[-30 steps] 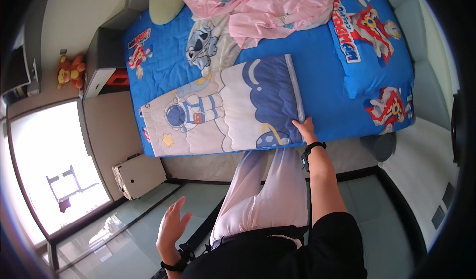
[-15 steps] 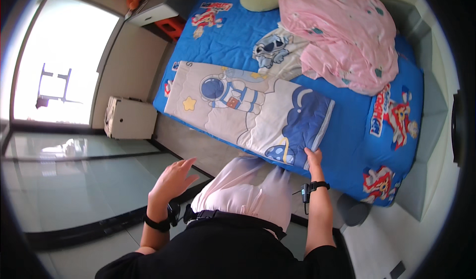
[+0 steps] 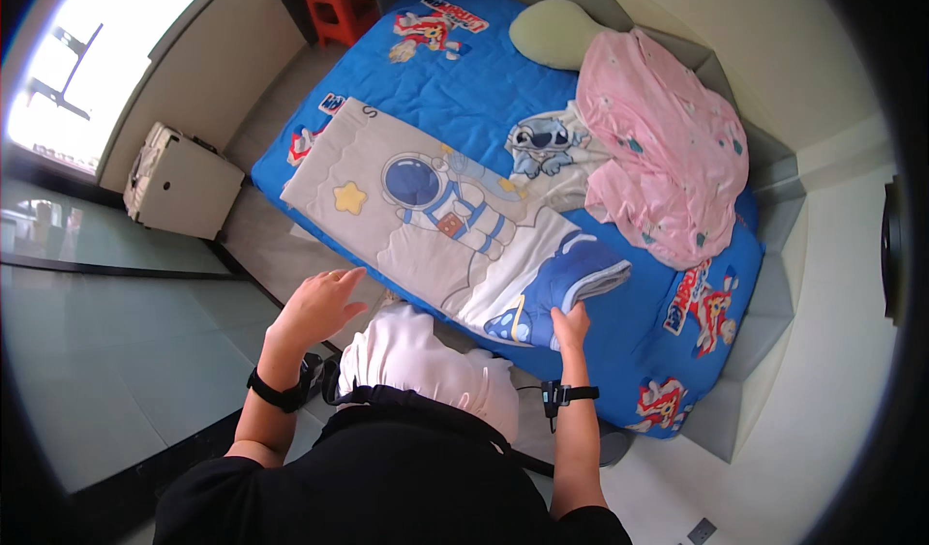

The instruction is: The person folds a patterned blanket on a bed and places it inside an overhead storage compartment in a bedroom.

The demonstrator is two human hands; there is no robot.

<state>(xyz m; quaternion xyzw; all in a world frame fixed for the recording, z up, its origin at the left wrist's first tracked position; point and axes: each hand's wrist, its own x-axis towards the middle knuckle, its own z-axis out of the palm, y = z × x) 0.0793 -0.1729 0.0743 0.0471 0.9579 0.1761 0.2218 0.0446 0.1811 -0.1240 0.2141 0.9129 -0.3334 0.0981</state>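
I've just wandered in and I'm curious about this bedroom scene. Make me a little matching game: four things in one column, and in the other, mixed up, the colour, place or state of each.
Things
1. left hand
2. suitcase
3. right hand
4. rounded pillow

Colour, place or state
A. cream-coloured, to the left of the bed
B. gripping the blue end of the quilt
C. pale green, lying on the bed
D. raised, holding nothing

Right pairs
1-D
2-A
3-B
4-C
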